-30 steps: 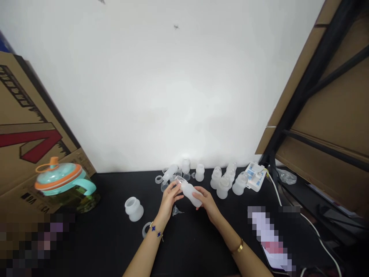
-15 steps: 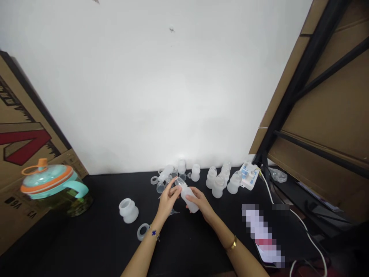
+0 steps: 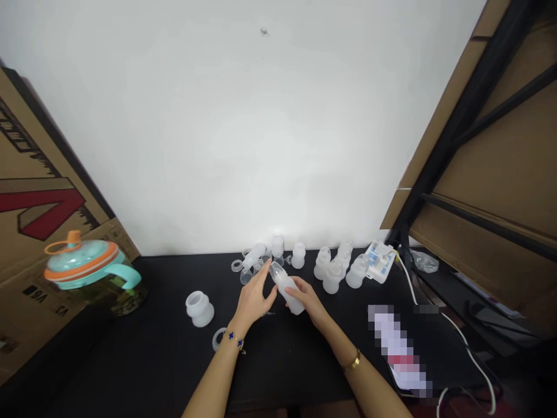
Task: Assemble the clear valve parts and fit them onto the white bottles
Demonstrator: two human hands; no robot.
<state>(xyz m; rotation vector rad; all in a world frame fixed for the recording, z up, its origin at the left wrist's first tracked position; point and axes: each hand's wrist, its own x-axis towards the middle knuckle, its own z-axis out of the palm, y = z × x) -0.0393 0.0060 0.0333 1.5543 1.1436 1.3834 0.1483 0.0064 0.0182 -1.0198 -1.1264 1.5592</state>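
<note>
Head view: I see right hand (image 3: 307,301) gripping the white bottle (image 3: 289,294) at its ten o'clock, bottle tilted. Left hand (image 3: 253,299) uncurled, bottle at its three o'clock; I can't tell whether it touches the clear cap (image 3: 277,270).

back from the left fingers (image 3: 263,274) i can make out a thin gold-toned bracelet (image 3: 235,339) with dark blue, four-lobed charms (image 3: 239,343); well back from the right fingers (image 3: 301,283), i see a wider, shiny gold-toned bangle (image 3: 355,360).
</note>
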